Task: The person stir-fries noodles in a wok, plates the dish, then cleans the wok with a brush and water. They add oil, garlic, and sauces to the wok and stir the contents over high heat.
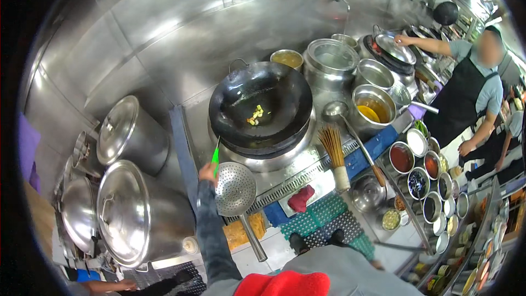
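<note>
My left hand (208, 172) grips a green-handled tool (215, 156) whose thin metal tip points at the near left rim of a black wok (287, 90). The wok sits on a round burner, with a few diced yellow-green pieces (255, 116) in its bowl. Just right of my left hand lies a perforated metal skimmer (236, 189), its handle toward me. What seems to be my right hand (376, 264) shows small and blurred beside my grey shirt; its fingers cannot be made out. A bamboo wok brush (332, 144) and a wooden-handled ladle (361, 142) lie right of the wok.
Large lidded steel pots (123, 213) stand at left. Metal pots (374, 105) with liquid and rows of seasoning bowls (402, 157) are at right. A co-worker (462, 86) reaches to a lid (395, 48); another person's forearm (102, 286) shows bottom left. A red cloth (301, 198) lies near the stove edge.
</note>
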Demonstrator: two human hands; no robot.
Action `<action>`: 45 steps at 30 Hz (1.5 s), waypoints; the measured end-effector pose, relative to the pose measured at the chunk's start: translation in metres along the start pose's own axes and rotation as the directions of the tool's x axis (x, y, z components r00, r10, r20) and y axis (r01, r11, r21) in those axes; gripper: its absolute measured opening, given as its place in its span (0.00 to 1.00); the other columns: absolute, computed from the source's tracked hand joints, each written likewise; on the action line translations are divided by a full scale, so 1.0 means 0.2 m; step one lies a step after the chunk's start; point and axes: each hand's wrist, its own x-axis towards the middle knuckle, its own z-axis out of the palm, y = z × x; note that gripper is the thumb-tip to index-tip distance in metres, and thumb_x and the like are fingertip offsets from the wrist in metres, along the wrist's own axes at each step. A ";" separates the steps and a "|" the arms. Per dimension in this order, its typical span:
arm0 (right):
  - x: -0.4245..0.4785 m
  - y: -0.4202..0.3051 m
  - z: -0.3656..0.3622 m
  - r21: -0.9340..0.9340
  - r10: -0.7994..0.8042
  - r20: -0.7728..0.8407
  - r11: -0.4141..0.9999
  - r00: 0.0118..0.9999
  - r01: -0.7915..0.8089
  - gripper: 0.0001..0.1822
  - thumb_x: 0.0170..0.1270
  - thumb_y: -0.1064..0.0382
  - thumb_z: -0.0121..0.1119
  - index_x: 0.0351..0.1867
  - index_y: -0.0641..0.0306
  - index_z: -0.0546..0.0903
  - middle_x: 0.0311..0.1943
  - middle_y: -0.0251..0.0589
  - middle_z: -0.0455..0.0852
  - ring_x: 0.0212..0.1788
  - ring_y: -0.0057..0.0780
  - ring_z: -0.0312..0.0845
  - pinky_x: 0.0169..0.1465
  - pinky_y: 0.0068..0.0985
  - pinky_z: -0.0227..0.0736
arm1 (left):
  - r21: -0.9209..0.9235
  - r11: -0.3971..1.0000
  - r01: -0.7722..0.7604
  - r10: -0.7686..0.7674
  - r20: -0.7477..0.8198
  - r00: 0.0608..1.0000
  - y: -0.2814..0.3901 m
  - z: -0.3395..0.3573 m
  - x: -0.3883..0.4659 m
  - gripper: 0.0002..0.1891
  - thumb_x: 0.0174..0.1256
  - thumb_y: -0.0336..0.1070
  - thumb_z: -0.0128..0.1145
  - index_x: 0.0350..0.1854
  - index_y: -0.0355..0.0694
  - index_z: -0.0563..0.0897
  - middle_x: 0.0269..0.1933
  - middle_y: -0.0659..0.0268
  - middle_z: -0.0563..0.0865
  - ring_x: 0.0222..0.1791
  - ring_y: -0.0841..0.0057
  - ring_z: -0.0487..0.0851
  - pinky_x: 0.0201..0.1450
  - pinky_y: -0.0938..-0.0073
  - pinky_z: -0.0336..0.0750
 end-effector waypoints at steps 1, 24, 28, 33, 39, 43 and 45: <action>0.07 0.01 0.00 -0.150 -0.104 -0.043 0.984 0.994 0.097 0.18 0.67 0.56 0.41 0.50 0.59 0.76 0.50 0.45 0.79 0.47 0.42 0.76 0.47 0.38 0.72 | -0.149 0.979 0.142 -0.144 0.001 0.990 -0.07 -0.08 -0.14 0.17 0.62 0.48 0.52 0.44 0.41 0.78 0.21 0.62 0.77 0.12 0.74 0.72 0.13 0.71 0.65; -0.55 -0.12 0.25 0.121 0.251 0.144 0.956 0.957 -0.269 0.18 0.61 0.51 0.45 0.35 0.59 0.83 0.35 0.47 0.84 0.38 0.44 0.80 0.42 0.40 0.74 | -0.305 0.756 0.580 -0.470 0.363 0.804 0.18 -0.07 0.56 0.15 0.57 0.59 0.55 0.30 0.54 0.76 0.17 0.70 0.70 0.10 0.80 0.62 0.10 0.78 0.54; -0.33 -0.06 0.29 0.325 0.292 -0.009 0.905 0.956 -0.273 0.20 0.60 0.48 0.46 0.33 0.59 0.82 0.37 0.49 0.83 0.39 0.47 0.79 0.43 0.42 0.72 | -0.270 0.722 0.637 -0.508 0.419 0.753 0.24 -0.16 0.51 0.15 0.56 0.60 0.56 0.31 0.56 0.75 0.20 0.72 0.71 0.11 0.81 0.62 0.10 0.80 0.53; 0.25 -0.04 -0.08 0.183 0.176 -0.139 0.972 0.975 -0.149 0.14 0.57 0.53 0.49 0.26 0.57 0.82 0.30 0.48 0.82 0.31 0.45 0.79 0.32 0.41 0.73 | -0.218 0.792 0.571 -0.495 0.319 0.808 0.31 -0.12 0.41 0.17 0.58 0.59 0.54 0.26 0.52 0.72 0.18 0.73 0.69 0.09 0.81 0.63 0.08 0.80 0.55; 0.68 -0.65 -0.97 0.216 0.048 -0.239 0.976 0.970 0.005 0.20 0.56 0.56 0.51 0.51 0.57 0.75 0.50 0.52 0.77 0.52 0.45 0.73 0.52 0.40 0.70 | -0.429 0.794 0.430 -0.301 0.337 0.892 0.26 -0.07 0.11 0.17 0.59 0.56 0.55 0.24 0.48 0.72 0.13 0.73 0.68 0.09 0.81 0.65 0.08 0.78 0.58; 1.00 -0.98 -1.01 -0.635 -0.514 -0.315 0.739 0.798 0.226 0.24 0.66 0.60 0.38 0.64 0.52 0.64 0.55 0.48 0.74 0.69 0.43 0.50 0.66 0.51 0.44 | 0.148 0.957 -0.249 0.226 0.156 0.962 -0.28 -0.68 -0.52 0.08 0.54 0.36 0.62 0.29 0.42 0.74 0.15 0.69 0.73 0.17 0.74 0.76 0.19 0.73 0.72; 1.27 -0.80 -0.94 -0.729 -0.531 -0.117 0.620 0.839 0.291 0.26 0.66 0.59 0.35 0.66 0.54 0.61 0.61 0.48 0.68 0.65 0.46 0.58 0.68 0.51 0.38 | -0.109 0.994 -0.014 0.009 -0.048 0.999 -0.22 -0.22 -0.73 0.12 0.58 0.47 0.53 0.32 0.43 0.75 0.16 0.69 0.72 0.13 0.76 0.71 0.15 0.74 0.67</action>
